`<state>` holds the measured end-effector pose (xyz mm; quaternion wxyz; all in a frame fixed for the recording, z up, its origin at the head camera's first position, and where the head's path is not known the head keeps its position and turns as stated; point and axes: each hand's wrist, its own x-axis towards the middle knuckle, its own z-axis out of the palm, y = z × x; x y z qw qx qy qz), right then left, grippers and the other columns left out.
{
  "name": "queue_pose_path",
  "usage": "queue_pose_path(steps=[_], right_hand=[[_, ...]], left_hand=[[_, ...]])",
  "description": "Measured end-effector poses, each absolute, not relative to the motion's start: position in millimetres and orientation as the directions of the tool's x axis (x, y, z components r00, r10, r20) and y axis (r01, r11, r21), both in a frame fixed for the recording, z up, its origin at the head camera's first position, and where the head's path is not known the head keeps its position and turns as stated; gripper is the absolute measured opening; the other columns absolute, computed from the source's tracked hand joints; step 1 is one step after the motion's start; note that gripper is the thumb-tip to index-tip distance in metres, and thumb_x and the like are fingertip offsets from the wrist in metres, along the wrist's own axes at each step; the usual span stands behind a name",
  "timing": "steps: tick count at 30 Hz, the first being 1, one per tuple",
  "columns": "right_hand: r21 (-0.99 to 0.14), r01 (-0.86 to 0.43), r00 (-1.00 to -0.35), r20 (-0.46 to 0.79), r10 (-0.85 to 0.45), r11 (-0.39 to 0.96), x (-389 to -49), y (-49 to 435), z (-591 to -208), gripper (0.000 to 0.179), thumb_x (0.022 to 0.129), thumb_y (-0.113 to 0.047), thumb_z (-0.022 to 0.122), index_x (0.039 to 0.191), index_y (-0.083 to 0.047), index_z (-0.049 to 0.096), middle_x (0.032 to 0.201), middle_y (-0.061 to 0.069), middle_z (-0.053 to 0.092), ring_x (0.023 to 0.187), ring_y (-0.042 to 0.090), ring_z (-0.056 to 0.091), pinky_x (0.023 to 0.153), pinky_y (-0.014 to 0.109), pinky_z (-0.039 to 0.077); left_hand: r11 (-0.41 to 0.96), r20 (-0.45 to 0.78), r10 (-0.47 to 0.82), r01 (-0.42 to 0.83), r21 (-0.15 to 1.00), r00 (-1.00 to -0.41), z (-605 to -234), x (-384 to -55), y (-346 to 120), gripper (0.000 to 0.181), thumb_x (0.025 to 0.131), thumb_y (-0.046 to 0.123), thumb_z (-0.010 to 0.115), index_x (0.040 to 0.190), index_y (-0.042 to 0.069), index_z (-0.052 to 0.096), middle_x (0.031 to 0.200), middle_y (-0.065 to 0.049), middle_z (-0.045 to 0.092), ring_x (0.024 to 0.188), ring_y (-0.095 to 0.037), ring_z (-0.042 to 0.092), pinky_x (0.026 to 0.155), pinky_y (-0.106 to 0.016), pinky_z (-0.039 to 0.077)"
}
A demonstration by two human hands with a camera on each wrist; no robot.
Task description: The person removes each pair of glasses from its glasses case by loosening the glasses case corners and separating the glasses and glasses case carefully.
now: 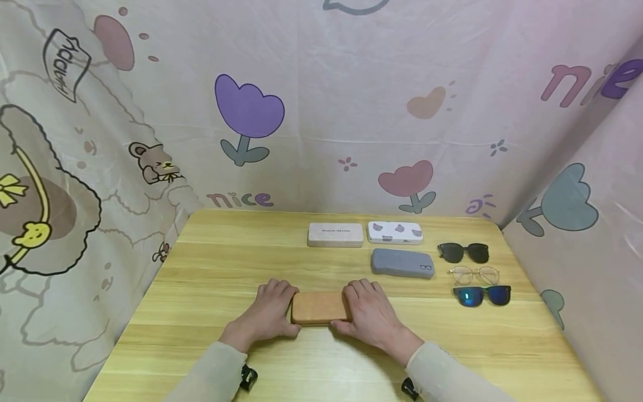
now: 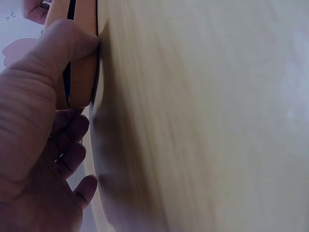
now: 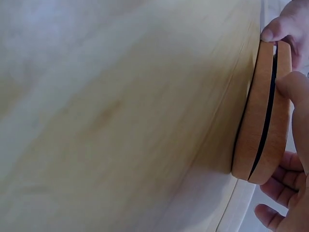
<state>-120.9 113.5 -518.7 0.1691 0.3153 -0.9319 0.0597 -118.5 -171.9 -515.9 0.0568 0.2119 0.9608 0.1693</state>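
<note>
A tan glasses case point(image 1: 319, 307) lies on the table between both hands, its long side toward me. My left hand point(image 1: 267, 311) grips its left end, thumb at the front and fingers round the back. At the other end my right hand point(image 1: 370, 314) holds it the same way. In the right wrist view a narrow dark gap runs along the front of the case point(image 3: 257, 140) between lid and base, with the right thumb at the lid's edge. The left wrist view has the left thumb across that gap on the case point(image 2: 86, 79). What is inside is hidden.
Behind stand a beige case point(image 1: 335, 235), a white patterned case point(image 1: 395, 233) and a grey case point(image 1: 402, 263). To the right lie black sunglasses point(image 1: 463, 253), thin-framed glasses point(image 1: 474, 274) and blue-lensed sunglasses point(image 1: 482, 296). A printed curtain point(image 1: 321, 111) hangs along the wooden table's point(image 1: 211, 268) back edge.
</note>
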Motion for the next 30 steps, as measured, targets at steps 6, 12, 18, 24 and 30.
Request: queue_pose_path(steps=[6, 12, 18, 24, 30], right_hand=[[0.004, -0.61, -0.742, 0.35, -0.572, 0.793, -122.2, 113.8, -518.4, 0.069, 0.081, -0.076, 0.072, 0.106, -0.012, 0.064, 0.107, 0.003, 0.068, 0.096, 0.022, 0.061, 0.084, 0.036, 0.047], [-0.005, -0.614, -0.745, 0.332, -0.578, 0.789, -122.9, 114.6, -516.9, 0.071, 0.082, -0.076, 0.071, 0.109, -0.011, 0.066, 0.108, 0.004, 0.068, 0.097, 0.021, 0.061, 0.084, 0.036, 0.047], [-0.01, -0.623, -0.742, 0.327, -0.586, 0.783, -124.6, 115.0, -515.4, 0.071, 0.082, -0.076, 0.071, 0.11, -0.01, 0.066, 0.109, 0.004, 0.068, 0.097, 0.021, 0.061, 0.083, 0.036, 0.047], [-0.007, -0.623, -0.744, 0.313, -0.59, 0.782, -127.0, 115.1, -514.8, 0.071, 0.082, -0.077, 0.071, 0.108, -0.01, 0.066, 0.109, 0.004, 0.068, 0.098, 0.021, 0.061, 0.084, 0.036, 0.047], [0.001, -0.634, -0.731, 0.323, -0.601, 0.773, -128.7, 115.0, -513.4, 0.07, 0.081, -0.076, 0.073, 0.107, -0.011, 0.067, 0.107, 0.004, 0.068, 0.097, 0.022, 0.061, 0.084, 0.036, 0.047]], left_hand=[[0.851, -0.046, 0.429, 0.387, 0.355, -0.902, -515.5, -118.7, -171.3, 0.079, 0.074, 0.047, 0.086, 0.137, 0.005, 0.062, 0.127, -0.006, 0.061, 0.118, -0.027, 0.048, 0.106, -0.053, 0.036], [0.854, -0.055, 0.419, 0.373, 0.363, -0.906, -516.5, -119.3, -171.4, 0.08, 0.074, 0.047, 0.086, 0.137, 0.005, 0.062, 0.128, -0.006, 0.061, 0.119, -0.027, 0.048, 0.108, -0.054, 0.035], [0.857, -0.059, 0.417, 0.37, 0.359, -0.907, -517.0, -119.7, -171.5, 0.08, 0.074, 0.048, 0.086, 0.137, 0.005, 0.061, 0.128, -0.005, 0.06, 0.119, -0.027, 0.048, 0.108, -0.053, 0.035], [0.855, -0.058, 0.417, 0.37, 0.363, -0.907, -517.5, -120.2, -171.7, 0.08, 0.074, 0.047, 0.086, 0.137, 0.005, 0.061, 0.127, -0.005, 0.061, 0.119, -0.027, 0.048, 0.108, -0.054, 0.035], [0.856, -0.057, 0.42, 0.374, 0.357, -0.906, -517.7, -120.0, -171.9, 0.08, 0.074, 0.048, 0.086, 0.138, 0.005, 0.061, 0.126, -0.005, 0.061, 0.119, -0.027, 0.048, 0.108, -0.053, 0.036]])
